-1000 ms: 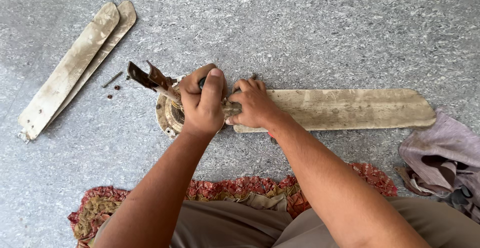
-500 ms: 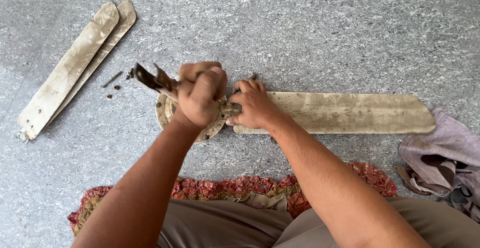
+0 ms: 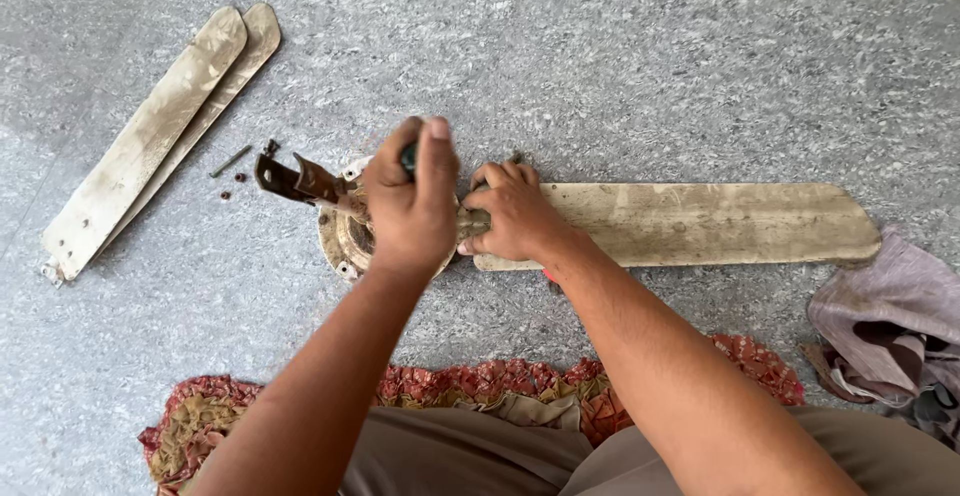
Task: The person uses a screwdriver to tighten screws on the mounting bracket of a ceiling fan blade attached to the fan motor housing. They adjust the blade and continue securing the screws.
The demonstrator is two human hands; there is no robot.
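While the fan hub [image 3: 345, 241] sits mid-floor just ahead of the knees, left hand [image 3: 412, 201] is fisted over it around a dark-handled tool [image 3: 408, 159]. Right hand [image 3: 510, 218] presses flat on the attached blade [image 3: 690, 224] root, fingers curled. Blade's long axis runs rightward toward the cloth bundle [image 3: 895, 321]. Two loose blades [image 3: 150, 141] lie far left; bare floor [image 3: 600, 66] beyond.

Fan parts spread on floor [image 3: 620, 66], hub at frame centre.
Fan hub [image 3: 345, 241] mid-frame under left hand [image 3: 412, 206]; right hand [image 3: 510, 216] just rt of it, on attached blade [image 3: 690, 224] running to rt edge. Two loose blades [image 3: 150, 146] stacked upper left, screws [image 3: 232, 171] betw. them & hub. Cloth [image 3: 890, 316] lower rt; rug [image 3: 480, 386] bottom.
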